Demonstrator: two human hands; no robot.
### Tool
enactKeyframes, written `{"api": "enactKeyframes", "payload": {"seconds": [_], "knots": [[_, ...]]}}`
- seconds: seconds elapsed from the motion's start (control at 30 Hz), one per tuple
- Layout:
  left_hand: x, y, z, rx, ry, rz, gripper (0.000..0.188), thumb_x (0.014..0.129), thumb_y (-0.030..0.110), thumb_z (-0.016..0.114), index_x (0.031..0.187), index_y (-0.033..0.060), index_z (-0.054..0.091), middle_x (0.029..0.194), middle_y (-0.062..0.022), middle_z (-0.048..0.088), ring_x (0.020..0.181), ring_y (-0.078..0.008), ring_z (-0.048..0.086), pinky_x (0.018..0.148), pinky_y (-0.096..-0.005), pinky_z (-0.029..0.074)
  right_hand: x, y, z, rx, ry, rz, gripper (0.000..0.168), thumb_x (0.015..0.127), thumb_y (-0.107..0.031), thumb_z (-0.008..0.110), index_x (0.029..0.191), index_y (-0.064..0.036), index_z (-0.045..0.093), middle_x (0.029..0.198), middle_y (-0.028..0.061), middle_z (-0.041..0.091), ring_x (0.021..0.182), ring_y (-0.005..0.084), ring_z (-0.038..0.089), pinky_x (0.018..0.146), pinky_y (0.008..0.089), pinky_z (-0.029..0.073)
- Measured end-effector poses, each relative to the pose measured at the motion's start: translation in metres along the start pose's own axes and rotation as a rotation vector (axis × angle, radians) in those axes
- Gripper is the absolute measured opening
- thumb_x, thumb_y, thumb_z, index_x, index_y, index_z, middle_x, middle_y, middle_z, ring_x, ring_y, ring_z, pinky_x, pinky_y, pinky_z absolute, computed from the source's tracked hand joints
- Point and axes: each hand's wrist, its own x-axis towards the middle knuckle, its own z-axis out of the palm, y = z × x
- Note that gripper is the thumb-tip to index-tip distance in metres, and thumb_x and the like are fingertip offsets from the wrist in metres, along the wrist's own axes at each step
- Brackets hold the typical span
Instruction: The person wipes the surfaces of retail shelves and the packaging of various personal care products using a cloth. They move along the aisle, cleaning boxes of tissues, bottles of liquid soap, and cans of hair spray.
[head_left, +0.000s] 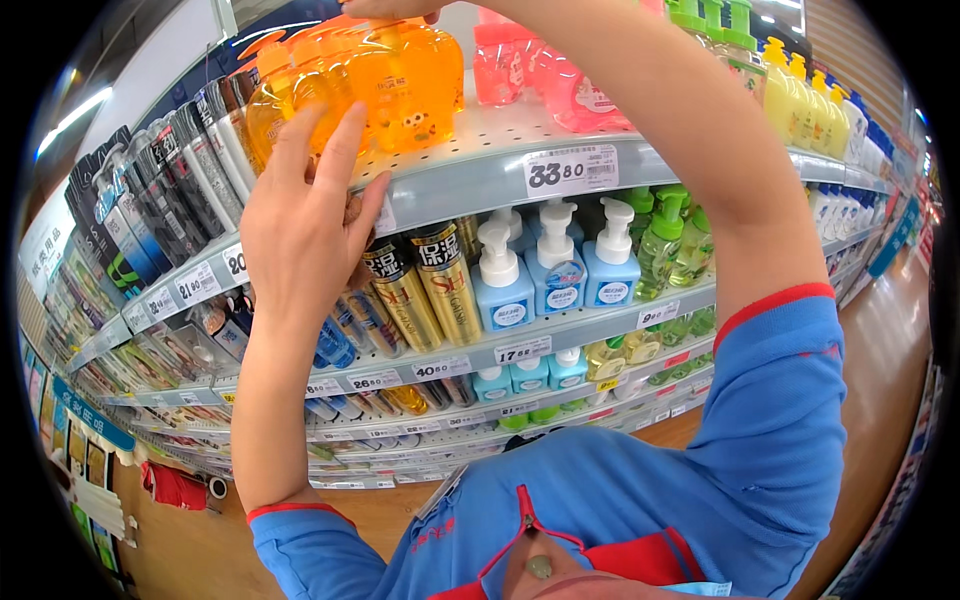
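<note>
My left hand (304, 206) is raised with spread fingers in front of orange pump bottles (270, 112) on the upper shelf. Its fingertips overlap them; contact is unclear. A brown thing shows behind its thumb. At the top edge, my right hand (394, 7) is around the pump top of a larger-looking orange pump bottle (401, 86) bearing a small cartoon figure; part of this hand is cut off. Pink pump bottles (499, 71) are to the right, partly hidden behind my right forearm.
The metal shelf edge (480, 195) carries price tags. Dark and silver containers (176, 180) line the left, yellow pump bottles (802, 105) the right. Lower down are gold cans (446, 285), blue pump bottles (502, 296) and green bottles (660, 240). A red thing (176, 486) lies on the floor.
</note>
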Motion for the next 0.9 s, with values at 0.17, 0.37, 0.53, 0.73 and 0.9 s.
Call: {"api": "enactKeyframes", "payload": {"seconds": [0.17, 0.37, 0.53, 0.73, 0.9], "knots": [[0.000, -0.006, -0.009, 0.164, -0.137, -0.048, 0.066, 0.082, 0.026, 0.078, 0.143, 0.0292, 0.053, 0.150, -0.0061, 0.041, 0.078, -0.0150, 0.063, 0.067, -0.0297, 0.057, -0.005, -0.036, 0.000, 0.143, -0.105, -0.106, 0.045, 0.091, -0.037, 0.062, 0.099, 0.006, 0.072, 0.087, 0.0244, 0.071, 0.068, 0.0293, 0.073, 0.063, 0.0386, 0.062], [0.012, 0.007, -0.001, 0.191, -0.153, -0.035, 0.060, 0.086, 0.030, 0.073, 0.142, 0.0332, 0.054, 0.154, -0.0063, 0.038, 0.087, -0.0179, 0.066, 0.070, -0.0335, 0.057, 0.000, 0.006, -0.058, 0.338, -0.239, 0.062, 0.070, 0.095, -0.054, 0.054, 0.129, 0.006, 0.057, 0.126, 0.0256, 0.058, 0.107, 0.0349, 0.064, 0.082, 0.0449, 0.060], [0.019, 0.017, 0.002, 0.231, -0.190, 0.047, 0.051, 0.091, 0.025, 0.067, 0.140, 0.0320, 0.056, 0.155, -0.0089, 0.037, 0.108, -0.0261, 0.065, 0.081, -0.0366, 0.056, 0.061, 0.064, 0.012, -0.129, -0.212, 0.143, 0.058, 0.094, -0.048, 0.058, 0.122, 0.003, 0.062, 0.112, 0.0198, 0.063, 0.094, 0.0314, 0.065, 0.079, 0.0440, 0.060], [0.011, 0.007, 0.003, 0.286, -0.146, 0.093, 0.059, 0.080, 0.009, 0.067, 0.135, 0.0289, 0.061, 0.150, -0.0121, 0.043, 0.089, -0.0248, 0.063, 0.075, -0.0346, 0.054, 0.063, 0.057, 0.034, -0.105, -0.291, 0.091, 0.044, 0.092, -0.040, 0.062, 0.114, -0.002, 0.067, 0.095, 0.0130, 0.068, 0.079, 0.0272, 0.067, 0.075, 0.0428, 0.059], [0.015, 0.014, -0.002, 0.255, -0.203, 0.006, 0.064, 0.082, 0.002, 0.064, 0.139, 0.0290, 0.057, 0.154, -0.0105, 0.038, 0.116, -0.0308, 0.062, 0.089, -0.0383, 0.055, 0.060, 0.054, 0.008, 0.219, -0.432, 0.120, 0.036, 0.091, -0.035, 0.066, 0.110, -0.005, 0.070, 0.088, 0.0099, 0.071, 0.075, 0.0256, 0.067, 0.075, 0.0429, 0.059]]}}
